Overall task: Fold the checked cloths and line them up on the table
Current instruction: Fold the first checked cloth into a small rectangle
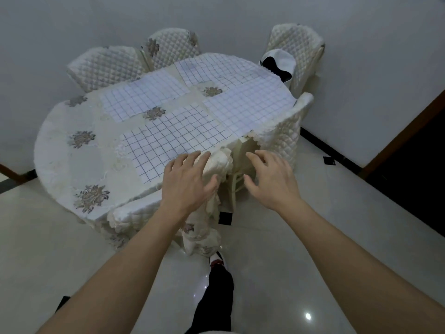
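Several white checked cloths lie flat on the oval table [60,150], which wears a cream floral cover. The nearest checked cloth [173,138] reaches the table's near edge. Further cloths lie at the back left [144,95], the back [216,68] and the right [250,104]. My left hand [187,182] hovers with relaxed, spread fingers over the near edge, just by the nearest cloth's corner. My right hand [269,179] is spread open in the air to the right of that edge, over the gap beside a chair, holding nothing.
Quilted cream chairs ring the table: two at the back left [106,68], one at the back right [296,42] with a black-and-white item [277,63] on it, one at the right [284,136], one tucked under the near side [134,213]. My leg [216,285] stands on glossy tile.
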The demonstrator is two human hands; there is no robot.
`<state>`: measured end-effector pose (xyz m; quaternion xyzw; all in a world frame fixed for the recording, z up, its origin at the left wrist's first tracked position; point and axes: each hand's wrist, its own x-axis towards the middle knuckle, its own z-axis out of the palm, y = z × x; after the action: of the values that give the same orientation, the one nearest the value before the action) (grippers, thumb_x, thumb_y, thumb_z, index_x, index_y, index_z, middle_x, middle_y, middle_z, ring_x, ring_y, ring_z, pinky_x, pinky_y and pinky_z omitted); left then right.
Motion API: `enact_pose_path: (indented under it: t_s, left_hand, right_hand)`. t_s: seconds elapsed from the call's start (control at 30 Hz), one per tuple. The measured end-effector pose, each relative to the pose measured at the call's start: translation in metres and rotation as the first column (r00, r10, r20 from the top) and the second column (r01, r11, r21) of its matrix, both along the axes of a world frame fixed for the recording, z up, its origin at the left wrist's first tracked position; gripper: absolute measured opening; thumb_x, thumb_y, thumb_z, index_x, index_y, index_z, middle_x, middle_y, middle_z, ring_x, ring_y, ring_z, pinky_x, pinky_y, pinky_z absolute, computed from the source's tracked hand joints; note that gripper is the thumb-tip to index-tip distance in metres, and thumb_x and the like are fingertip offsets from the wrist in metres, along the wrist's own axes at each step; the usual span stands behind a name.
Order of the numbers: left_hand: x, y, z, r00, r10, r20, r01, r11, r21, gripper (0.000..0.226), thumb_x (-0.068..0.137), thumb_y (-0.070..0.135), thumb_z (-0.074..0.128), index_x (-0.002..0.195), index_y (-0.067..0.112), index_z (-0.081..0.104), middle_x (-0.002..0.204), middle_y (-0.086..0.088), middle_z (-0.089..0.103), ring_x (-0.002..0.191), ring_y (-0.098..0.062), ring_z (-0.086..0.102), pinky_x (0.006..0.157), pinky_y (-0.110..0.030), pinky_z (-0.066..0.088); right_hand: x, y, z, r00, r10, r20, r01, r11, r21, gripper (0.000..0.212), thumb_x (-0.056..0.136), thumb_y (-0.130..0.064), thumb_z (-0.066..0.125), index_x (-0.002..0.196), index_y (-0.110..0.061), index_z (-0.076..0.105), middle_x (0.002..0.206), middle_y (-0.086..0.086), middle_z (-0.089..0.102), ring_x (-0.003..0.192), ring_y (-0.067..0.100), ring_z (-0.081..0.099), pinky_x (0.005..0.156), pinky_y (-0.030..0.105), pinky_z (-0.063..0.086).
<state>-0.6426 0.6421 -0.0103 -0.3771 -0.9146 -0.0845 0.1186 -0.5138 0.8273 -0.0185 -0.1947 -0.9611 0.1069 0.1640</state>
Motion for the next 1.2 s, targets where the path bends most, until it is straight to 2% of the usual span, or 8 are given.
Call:
enact_pose_path:
  t_s: [0.13, 0.27, 0.43, 0.57, 0.63, 0.8, 1.03, 1.2]
  left_hand:
    - [-0.062, 0.024, -0.010, 0.998, 0.049, 0.038, -0.049, 0.999, 0.003, 0.064, 0.089, 0.060, 0.037, 0.143, 0.028, 0.048, 0.143, 0.002, 0.055, 0.130, -0.025, 0.049, 0.105, -0.047, 0.040]
    - [-0.132, 0.046, -0.019, 0.993, 0.087, 0.078, -0.090, 0.995, 0.034, 0.064, 0.089, 0.059, 0.037, 0.143, 0.027, 0.049, 0.142, 0.001, 0.056, 0.130, -0.025, 0.049, 0.105, -0.048, 0.041]
    - [-0.200, 0.064, -0.039, 0.981, 0.135, 0.139, -0.134, 0.991, -0.015, 0.067, 0.088, 0.061, 0.031, 0.144, 0.026, 0.048, 0.143, 0.000, 0.055, 0.131, -0.026, 0.049, 0.107, -0.049, 0.039]
    - [-0.237, 0.071, -0.053, 0.969, 0.189, 0.160, -0.184, 0.982, -0.042, 0.063, 0.088, 0.057, 0.042, 0.141, 0.025, 0.052, 0.141, 0.000, 0.058, 0.129, -0.026, 0.052, 0.105, -0.048, 0.040]
    - [-0.250, 0.070, -0.059, 0.963, 0.211, 0.169, -0.204, 0.977, -0.055, 0.061, 0.089, 0.055, 0.047, 0.142, 0.024, 0.052, 0.141, 0.000, 0.057, 0.129, -0.026, 0.051, 0.105, -0.048, 0.040]
    - [-0.267, 0.060, -0.076, 0.928, 0.301, 0.219, -0.293, 0.953, -0.072, 0.064, 0.087, 0.056, 0.045, 0.141, 0.023, 0.052, 0.141, -0.001, 0.057, 0.128, -0.026, 0.052, 0.105, -0.049, 0.043]
    - [-0.249, 0.027, -0.109, 0.832, 0.471, 0.291, -0.442, 0.882, -0.165, 0.066, 0.082, 0.057, 0.043, 0.135, 0.021, 0.059, 0.136, -0.003, 0.062, 0.123, -0.027, 0.057, 0.102, -0.048, 0.046]
    - [-0.240, 0.020, -0.129, 0.812, 0.491, 0.315, -0.426, 0.868, -0.256, 0.064, 0.080, 0.055, 0.054, 0.134, 0.021, 0.058, 0.137, -0.002, 0.061, 0.124, -0.027, 0.056, 0.102, -0.047, 0.046]
  right_hand:
    - [-0.062, 0.032, -0.001, 1.000, 0.016, 0.003, -0.016, 1.000, 0.018, 0.052, 0.087, -0.042, 0.060, 0.135, -0.022, 0.054, 0.134, 0.007, 0.057, 0.123, 0.028, 0.052, 0.104, 0.047, 0.041]
    - [-0.134, 0.067, 0.001, 0.998, 0.044, 0.039, -0.045, 0.999, 0.023, 0.056, 0.090, -0.042, 0.057, 0.141, -0.019, 0.051, 0.142, 0.011, 0.053, 0.132, 0.030, 0.047, 0.111, 0.049, 0.037]
    - [-0.214, 0.104, -0.007, 0.993, 0.084, 0.085, -0.088, 0.995, 0.040, 0.054, 0.092, -0.041, 0.059, 0.140, -0.018, 0.053, 0.141, 0.011, 0.055, 0.131, 0.030, 0.049, 0.109, 0.049, 0.037]
    - [-0.261, 0.119, -0.023, 0.984, 0.138, 0.111, -0.141, 0.990, 0.021, 0.054, 0.090, -0.043, 0.054, 0.138, -0.018, 0.055, 0.138, 0.012, 0.057, 0.127, 0.031, 0.053, 0.105, 0.052, 0.041]
    - [-0.280, 0.121, -0.031, 0.977, 0.173, 0.126, -0.177, 0.984, 0.014, 0.054, 0.091, -0.041, 0.060, 0.139, -0.018, 0.054, 0.139, 0.011, 0.056, 0.129, 0.032, 0.052, 0.106, 0.052, 0.040]
    - [-0.324, 0.126, -0.052, 0.939, 0.313, 0.143, -0.316, 0.949, -0.006, 0.054, 0.092, -0.038, 0.063, 0.141, -0.018, 0.052, 0.141, 0.010, 0.055, 0.130, 0.030, 0.050, 0.108, 0.050, 0.039]
    - [-0.360, 0.133, -0.088, 0.831, 0.524, 0.189, -0.526, 0.849, -0.041, 0.053, 0.090, -0.035, 0.067, 0.138, -0.016, 0.055, 0.136, 0.012, 0.058, 0.125, 0.032, 0.054, 0.104, 0.050, 0.044]
    - [-0.368, 0.131, -0.108, 0.743, 0.623, 0.245, -0.638, 0.770, -0.024, 0.055, 0.090, -0.035, 0.066, 0.140, -0.015, 0.054, 0.137, 0.013, 0.057, 0.126, 0.032, 0.053, 0.106, 0.049, 0.043]
